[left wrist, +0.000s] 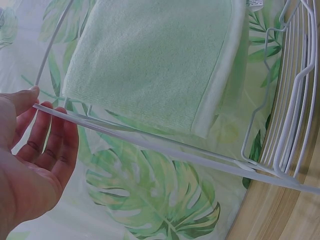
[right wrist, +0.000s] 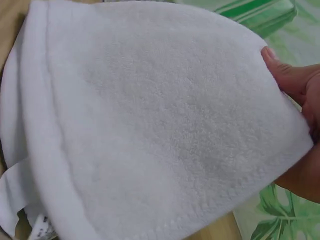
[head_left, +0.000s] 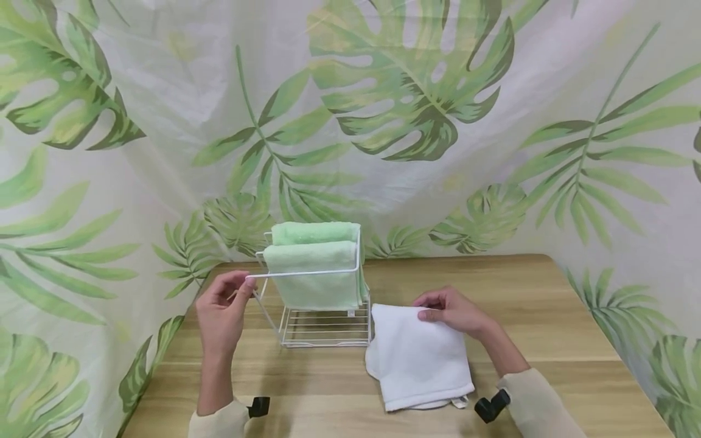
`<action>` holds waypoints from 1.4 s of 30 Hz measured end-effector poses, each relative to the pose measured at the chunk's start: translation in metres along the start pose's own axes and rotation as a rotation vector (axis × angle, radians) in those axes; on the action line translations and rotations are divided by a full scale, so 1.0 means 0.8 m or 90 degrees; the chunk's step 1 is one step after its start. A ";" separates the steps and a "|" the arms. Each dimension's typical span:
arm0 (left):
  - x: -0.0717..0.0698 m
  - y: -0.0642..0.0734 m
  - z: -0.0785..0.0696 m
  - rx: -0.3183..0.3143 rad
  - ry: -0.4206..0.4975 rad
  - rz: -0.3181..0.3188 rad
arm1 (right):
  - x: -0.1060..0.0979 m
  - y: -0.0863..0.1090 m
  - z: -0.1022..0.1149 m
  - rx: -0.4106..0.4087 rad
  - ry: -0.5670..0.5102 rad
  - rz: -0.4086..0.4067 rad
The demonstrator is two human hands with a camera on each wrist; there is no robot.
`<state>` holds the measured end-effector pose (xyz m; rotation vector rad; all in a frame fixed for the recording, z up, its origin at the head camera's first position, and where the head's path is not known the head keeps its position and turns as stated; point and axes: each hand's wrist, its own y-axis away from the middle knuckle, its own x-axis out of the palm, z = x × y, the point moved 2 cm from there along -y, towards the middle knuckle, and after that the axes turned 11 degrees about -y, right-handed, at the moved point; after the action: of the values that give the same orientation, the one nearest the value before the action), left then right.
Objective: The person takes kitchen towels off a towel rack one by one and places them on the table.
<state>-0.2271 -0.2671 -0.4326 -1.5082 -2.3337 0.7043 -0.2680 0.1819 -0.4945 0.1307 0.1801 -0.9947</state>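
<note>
A white wire rack (head_left: 327, 346) stands on the table with two pale green towels (head_left: 313, 286) folded over its upper bars, one behind the other. My left hand (head_left: 221, 310) pinches the left end of the rack's front top bar between thumb and fingers, as the left wrist view (left wrist: 42, 150) also shows. To the right of the rack, my right hand (head_left: 451, 313) grips the top edge of a folded white towel (head_left: 424, 359), thumb on the near side. The towel hangs down in front of that hand, its label tag (right wrist: 42, 227) at the lower corner.
The wooden table (head_left: 515, 322) reaches back to a leaf-patterned curtain (head_left: 405, 201) that hangs behind and at both sides. Bare horizontal wires form the rack's lower shelf (head_left: 323, 325) under the green towels. Black wrist devices (head_left: 491, 406) sit by both sleeves.
</note>
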 end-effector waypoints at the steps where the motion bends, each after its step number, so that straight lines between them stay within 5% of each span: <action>1: 0.000 0.000 0.000 -0.002 -0.002 -0.001 | -0.002 -0.003 -0.004 0.000 0.015 -0.012; 10: 0.001 0.001 -0.001 0.004 -0.009 0.001 | -0.006 -0.035 -0.041 -0.044 0.134 -0.100; 19: 0.002 0.000 -0.003 -0.017 0.001 0.004 | 0.003 -0.062 -0.065 -0.077 0.141 -0.162; 34: 0.002 0.001 -0.003 -0.008 -0.013 -0.002 | 0.012 -0.078 -0.098 0.027 0.120 -0.260; 42: 0.001 0.000 -0.004 -0.003 -0.006 0.000 | 0.021 -0.078 -0.099 0.027 0.101 -0.271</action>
<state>-0.2260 -0.2656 -0.4301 -1.5098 -2.3451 0.7079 -0.3186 0.1494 -0.5773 0.2161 0.3414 -1.4136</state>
